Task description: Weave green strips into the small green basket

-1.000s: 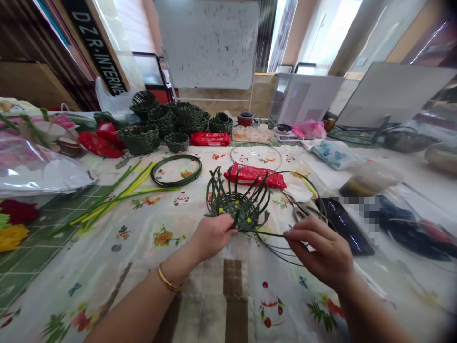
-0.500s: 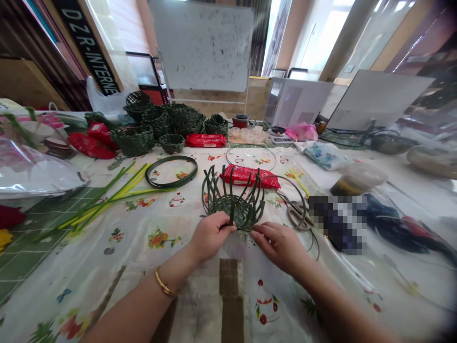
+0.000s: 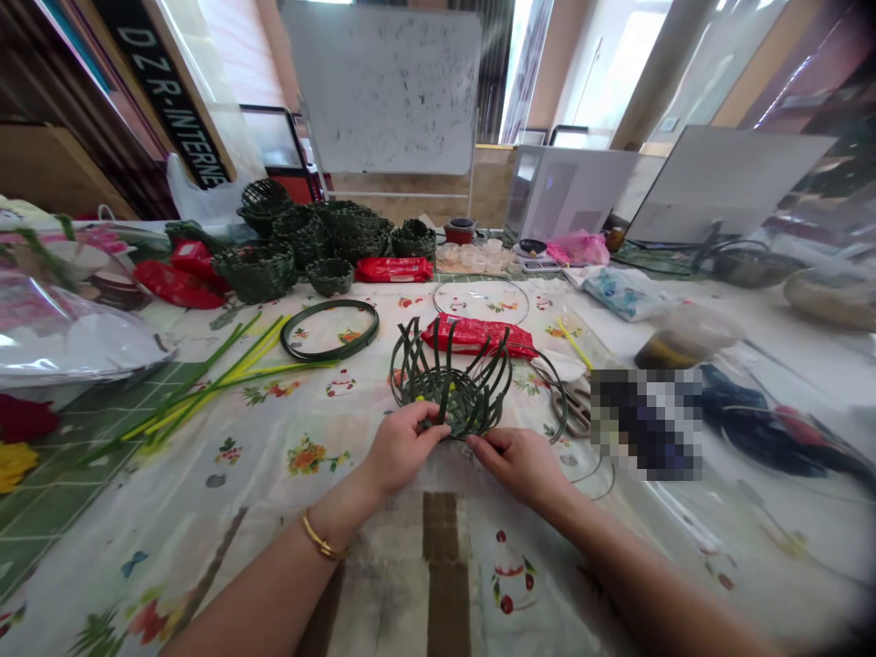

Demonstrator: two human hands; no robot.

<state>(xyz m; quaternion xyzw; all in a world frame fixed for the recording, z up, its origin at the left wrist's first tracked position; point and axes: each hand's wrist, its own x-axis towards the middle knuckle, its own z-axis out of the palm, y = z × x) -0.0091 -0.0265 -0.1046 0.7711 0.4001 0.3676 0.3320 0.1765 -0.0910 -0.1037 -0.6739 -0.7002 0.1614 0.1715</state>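
A half-woven dark green basket (image 3: 472,415) sits on the flowered tablecloth in front of me, its upright strips standing up and curving around the bowl. My left hand (image 3: 403,447) pinches the near-left rim beside one upright strip. At the near-right edge, my right hand (image 3: 516,461) has thumb and fingers closed on a thin dark strip; its exact grip is partly hidden. A loose weaving strip (image 3: 562,406) arcs out to the right of the basket, past the scissors (image 3: 580,409). Behind the basket lies a red packet (image 3: 475,336).
A coil of dark green strip (image 3: 284,336) and loose green and yellow strips (image 3: 205,392) lie to the left. Finished woven baskets (image 3: 256,274) are piled at the back. A plastic cup of dark liquid (image 3: 667,351) stands on the right, beyond a blurred-out item.
My right hand has shifted slightly left along the rim, closer to my left hand. The loose strip's loop at the right has swung leftward, and the basket has turned a little.
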